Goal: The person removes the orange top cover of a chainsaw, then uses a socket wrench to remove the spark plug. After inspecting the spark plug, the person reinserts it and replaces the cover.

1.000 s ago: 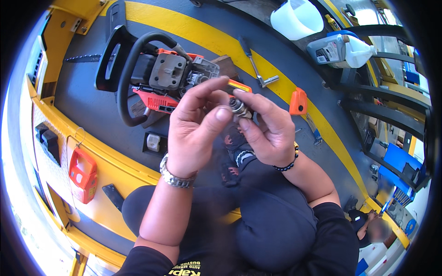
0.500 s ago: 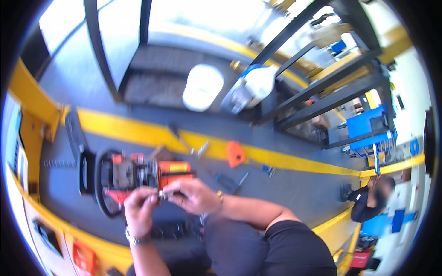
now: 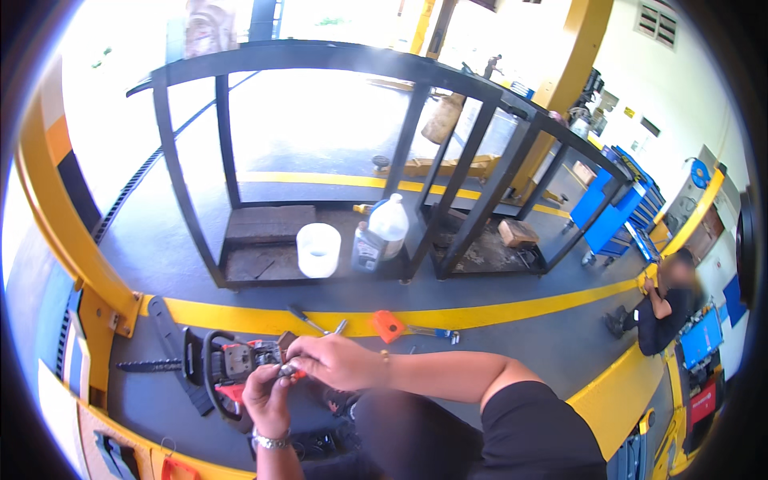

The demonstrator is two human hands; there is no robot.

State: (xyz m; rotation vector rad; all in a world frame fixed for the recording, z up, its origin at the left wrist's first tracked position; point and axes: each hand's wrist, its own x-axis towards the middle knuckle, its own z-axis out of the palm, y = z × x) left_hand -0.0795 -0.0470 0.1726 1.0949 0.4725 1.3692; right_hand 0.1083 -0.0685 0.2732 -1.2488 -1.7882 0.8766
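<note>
Both of my hands meet over the chainsaw. My left hand (image 3: 268, 398), with a metal watch band at the wrist, pinches a small silvery metal part (image 3: 286, 370). From the right, the fingers of my right hand (image 3: 336, 360) close on the same part; its exact kind is too small to tell. Under and left of my hands lies the orange and black chainsaw (image 3: 240, 360) on the floor, its top uncovered and inner parts showing. Its toothed bar (image 3: 152, 366) points left, and my hands hide its right end.
Beyond the chainsaw lie a black-handled tool (image 3: 306, 318), an orange cover (image 3: 389, 326) and a blue-handled tool (image 3: 438, 331). A black metal bench frame (image 3: 312, 54) stands farther off, with a white bucket (image 3: 318, 252) and jugs on its shelf. A person (image 3: 680, 296) sits at right.
The view has tilted up, showing more of the bench frame and the workshop behind. My hands stay together on the small metal part above the chainsaw.
</note>
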